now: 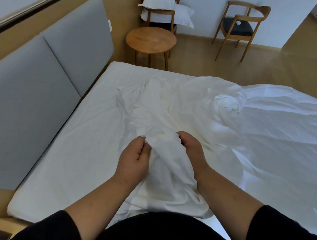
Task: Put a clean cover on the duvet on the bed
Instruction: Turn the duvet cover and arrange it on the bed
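A white duvet cover [163, 166] lies bunched in front of me on the bed [77, 153]. My left hand [134, 160] pinches its raised fold from the left side. My right hand [190, 149] grips the same fold from the right, fingers curled into the cloth. More white bedding, crumpled and twisted [228, 102], spreads over the right half of the mattress. I cannot tell duvet from cover in that heap.
A grey padded headboard [48, 71] runs along the left. Beyond the bed stand a round wooden side table [150, 39], a chair piled with white pillows [163, 10], and an empty wooden chair [241, 27]. Wooden floor lies to the far right.
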A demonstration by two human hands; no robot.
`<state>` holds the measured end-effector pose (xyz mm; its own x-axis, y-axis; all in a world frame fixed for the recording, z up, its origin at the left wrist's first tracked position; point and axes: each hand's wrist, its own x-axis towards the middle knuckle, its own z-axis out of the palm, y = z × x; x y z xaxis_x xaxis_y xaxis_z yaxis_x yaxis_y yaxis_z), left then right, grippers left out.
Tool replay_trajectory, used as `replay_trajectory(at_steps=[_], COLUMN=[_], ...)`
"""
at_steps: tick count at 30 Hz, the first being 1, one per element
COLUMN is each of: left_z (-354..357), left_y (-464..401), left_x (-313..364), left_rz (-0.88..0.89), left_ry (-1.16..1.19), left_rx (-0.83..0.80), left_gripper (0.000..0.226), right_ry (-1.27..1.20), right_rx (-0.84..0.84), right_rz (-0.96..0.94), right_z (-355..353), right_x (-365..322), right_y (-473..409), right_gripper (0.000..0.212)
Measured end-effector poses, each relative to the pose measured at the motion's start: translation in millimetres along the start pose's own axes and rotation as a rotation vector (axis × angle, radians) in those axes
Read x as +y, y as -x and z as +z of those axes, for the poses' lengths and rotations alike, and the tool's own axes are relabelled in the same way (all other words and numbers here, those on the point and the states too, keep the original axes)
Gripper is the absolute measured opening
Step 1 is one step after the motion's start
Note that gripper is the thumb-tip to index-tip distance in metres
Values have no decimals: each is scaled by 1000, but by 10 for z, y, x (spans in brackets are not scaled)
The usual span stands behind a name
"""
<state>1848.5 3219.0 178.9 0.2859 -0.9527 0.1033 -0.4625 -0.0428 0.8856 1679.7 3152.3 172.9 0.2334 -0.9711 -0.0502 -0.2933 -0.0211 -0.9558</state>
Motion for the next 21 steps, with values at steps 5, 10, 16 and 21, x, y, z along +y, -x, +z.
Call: replay_trajectory(at_steps=[5,10,16,21], left_z=[-172,-303,-31,106], left_y=[48,136,38,20], left_x=[-77,-248,-12,-38], left_rz=[81,-260,-208,-477], left_ry=[-59,41,46,-100], left_rx=[135,-519,-259,-199], left_gripper=[24,33,30,30], right_ry=[96,70,-42,-31], right_rx=[187,213,-62,-234], right_rz=[102,144,278,290], right_z=[-85,-249,-17,67], right_x=[88,120,150,240], right_y=[-129,-206,-14,197], right_gripper=[36,36,12,17])
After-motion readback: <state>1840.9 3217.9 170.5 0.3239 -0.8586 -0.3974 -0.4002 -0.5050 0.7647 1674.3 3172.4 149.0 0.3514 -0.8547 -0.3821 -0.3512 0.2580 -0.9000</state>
